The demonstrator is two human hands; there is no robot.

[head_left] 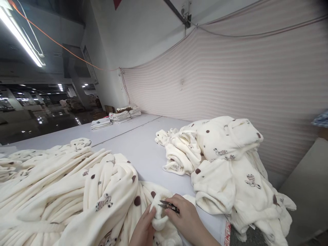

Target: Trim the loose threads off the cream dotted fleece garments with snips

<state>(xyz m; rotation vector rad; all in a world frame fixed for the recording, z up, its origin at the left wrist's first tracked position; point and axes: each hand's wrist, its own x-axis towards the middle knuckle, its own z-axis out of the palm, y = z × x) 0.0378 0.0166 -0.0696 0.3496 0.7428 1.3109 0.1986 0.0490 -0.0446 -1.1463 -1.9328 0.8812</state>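
My right hand [186, 215] is closed around a pair of small dark thread snips [169, 206], their pointed blades apart and directed left over the cloth. Beside it, my left hand [145, 227] pinches a gathered edge of a cream fleece garment [160, 218] printed with brown dots and small animal figures. The blade tips lie close to the bunched fabric; whether they touch a thread is too small to tell. This garment adjoins a large heap of the same fleece [102, 194] spreading to the left.
A second pile of cream garments [230, 147] lies on the right, hanging over the edge of the pale table [128, 140]. Stacks of folded white cloth [119, 117] sit at the far side. A striped pink curtain [217, 78] hangs behind the table.
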